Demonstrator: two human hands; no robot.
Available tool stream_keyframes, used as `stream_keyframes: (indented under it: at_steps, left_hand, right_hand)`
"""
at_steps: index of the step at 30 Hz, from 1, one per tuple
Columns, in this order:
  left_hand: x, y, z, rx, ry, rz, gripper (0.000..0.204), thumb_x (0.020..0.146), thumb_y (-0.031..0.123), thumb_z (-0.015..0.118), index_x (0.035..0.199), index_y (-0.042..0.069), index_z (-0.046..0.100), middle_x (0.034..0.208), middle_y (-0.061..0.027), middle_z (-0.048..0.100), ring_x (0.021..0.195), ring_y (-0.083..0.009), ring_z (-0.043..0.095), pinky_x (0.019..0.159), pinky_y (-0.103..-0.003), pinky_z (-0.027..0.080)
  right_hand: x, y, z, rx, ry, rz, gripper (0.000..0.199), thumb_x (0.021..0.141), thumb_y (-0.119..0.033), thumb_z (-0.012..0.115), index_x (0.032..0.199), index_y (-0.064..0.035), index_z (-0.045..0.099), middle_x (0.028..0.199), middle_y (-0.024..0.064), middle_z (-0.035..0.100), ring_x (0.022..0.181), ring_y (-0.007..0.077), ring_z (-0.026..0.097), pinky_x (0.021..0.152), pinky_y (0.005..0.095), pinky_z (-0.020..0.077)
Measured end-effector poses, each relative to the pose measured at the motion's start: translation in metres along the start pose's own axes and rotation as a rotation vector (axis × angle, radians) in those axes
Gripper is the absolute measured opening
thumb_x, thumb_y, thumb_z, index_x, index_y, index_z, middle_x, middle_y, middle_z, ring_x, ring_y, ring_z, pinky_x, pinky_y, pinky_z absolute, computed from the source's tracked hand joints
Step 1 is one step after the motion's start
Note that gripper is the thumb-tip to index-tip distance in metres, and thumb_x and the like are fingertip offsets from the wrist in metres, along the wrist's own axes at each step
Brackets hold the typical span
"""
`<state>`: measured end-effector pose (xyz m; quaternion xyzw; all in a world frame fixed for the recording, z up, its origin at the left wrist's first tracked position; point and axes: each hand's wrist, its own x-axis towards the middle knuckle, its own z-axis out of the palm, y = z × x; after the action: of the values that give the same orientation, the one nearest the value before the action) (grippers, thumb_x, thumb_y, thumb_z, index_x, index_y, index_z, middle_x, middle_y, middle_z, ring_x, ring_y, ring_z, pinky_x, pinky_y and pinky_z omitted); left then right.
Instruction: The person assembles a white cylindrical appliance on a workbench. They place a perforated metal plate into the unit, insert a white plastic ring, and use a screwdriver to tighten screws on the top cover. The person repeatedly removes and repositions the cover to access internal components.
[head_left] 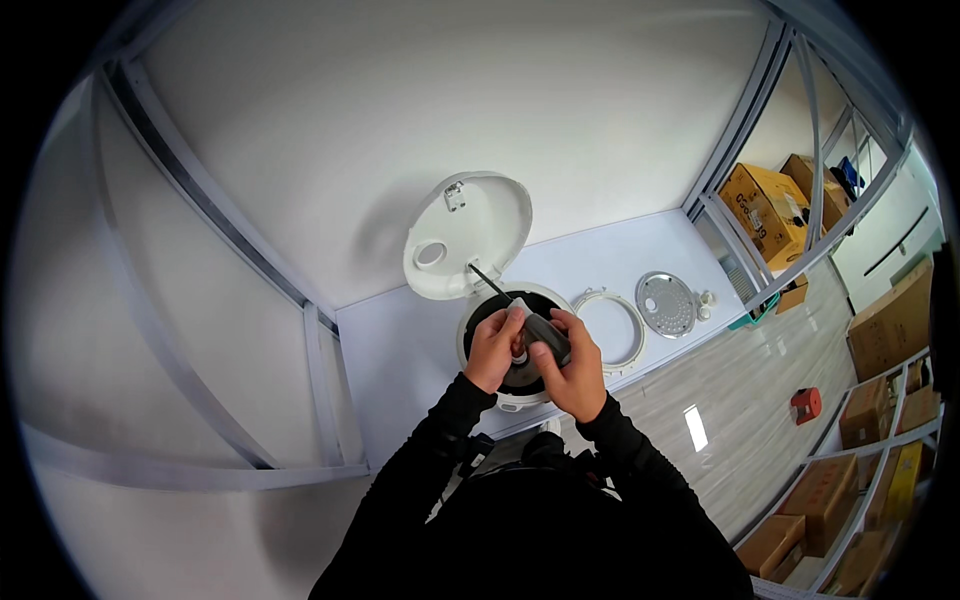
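A white rice cooker [464, 330] stands on the white table with its lid [505, 225] raised, the lid's inner side toward me. Both my hands are over the cooker's dark opening, around a grey power screwdriver [541, 334]. Its long thin bit slants up and left, the tip near the lid's lower edge by the hinge; whether it sits in a screw is too small to tell. My right hand [578, 370] wraps the screwdriver's body. The fingers of my left hand [491, 352] close on its light front end.
Right of the cooker, a white ring [640, 335] and a perforated metal disc [667, 304] lie on the table [400, 372], with small white parts [706, 303] beside the disc. Metal frame posts flank the table. Shelves with cardboard boxes [822, 500] and a red object [805, 404] are at right.
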<state>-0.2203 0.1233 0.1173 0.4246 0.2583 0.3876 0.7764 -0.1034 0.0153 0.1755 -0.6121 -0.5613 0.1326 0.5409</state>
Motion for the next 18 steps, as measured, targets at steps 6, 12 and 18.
stream_keyframes:
  at_steps: [6, 12, 18]
  left_hand:
    - [-0.002, 0.002, 0.001, -0.113, -0.014, -0.031, 0.034, 0.107, 0.034, 0.055, 0.081, 0.012, 0.055, 0.066, 0.0062, 0.046, 0.06, -0.0046, 0.04, 0.055, -0.024, 0.032]
    - [0.001, -0.001, -0.008, -0.035, -0.034, -0.002, 0.036, 0.108, 0.038, 0.053, 0.082, 0.014, 0.056, 0.072, 0.0062, 0.051, 0.065, -0.0045, 0.048, 0.06, -0.023, 0.037]
    - [-0.004, 0.011, 0.009, -0.072, 0.061, -0.063, 0.037, 0.108, 0.036, 0.053, 0.081, 0.011, 0.056, 0.067, 0.0065, 0.046, 0.058, -0.0046, 0.039, 0.054, -0.024, 0.03]
  right_hand:
    - [-0.001, 0.006, -0.001, -0.014, -0.008, -0.034, 0.037, 0.087, -0.01, 0.075, 0.12, 0.0007, 0.061, 0.114, 0.0216, 0.066, 0.103, 0.0374, 0.064, 0.088, 0.0415, 0.0521]
    - [0.004, 0.005, 0.004, -0.106, 0.039, -0.277, 0.039, 0.088, -0.011, 0.075, 0.123, 0.0011, 0.06, 0.113, 0.0214, 0.067, 0.103, 0.0314, 0.067, 0.085, 0.0381, 0.0531]
    - [-0.003, 0.002, -0.003, 0.096, -0.144, 0.283, 0.044, 0.087, -0.01, 0.076, 0.126, 0.0003, 0.058, 0.112, 0.0216, 0.065, 0.101, 0.0321, 0.067, 0.086, 0.0374, 0.053]
